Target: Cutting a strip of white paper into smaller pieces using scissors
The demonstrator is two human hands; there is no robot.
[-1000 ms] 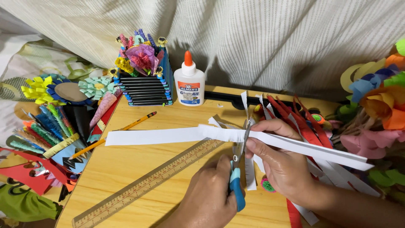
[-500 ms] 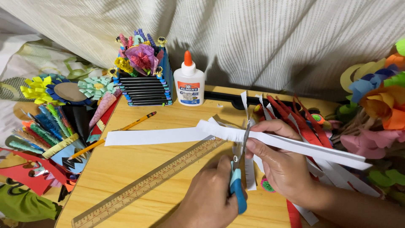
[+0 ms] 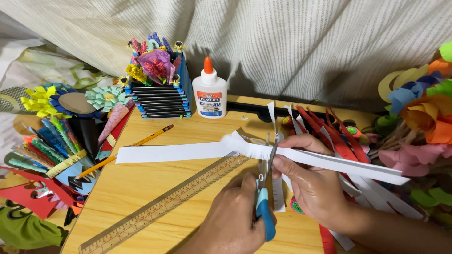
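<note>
Pinched in the right hand (image 3: 315, 186), the white paper strip (image 3: 179, 151) runs sideways across the desk, long end out left. Left hand (image 3: 235, 218) holds blue-handled scissors (image 3: 265, 188) just beside that pinch, blades slightly open and crosswise over the strip's fringed edge.

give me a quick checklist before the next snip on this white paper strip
1. Scissors gripped in left hand: ok.
2. White paper strip held by right hand: ok.
3. Blades at the strip's edge: ok.
4. Right fingertips clear of the blades: not ok, very close.
5. Ruler and pencil clear of the cut: ok.
6. Depth of earlier cuts in the fringe: cannot tell.
</note>
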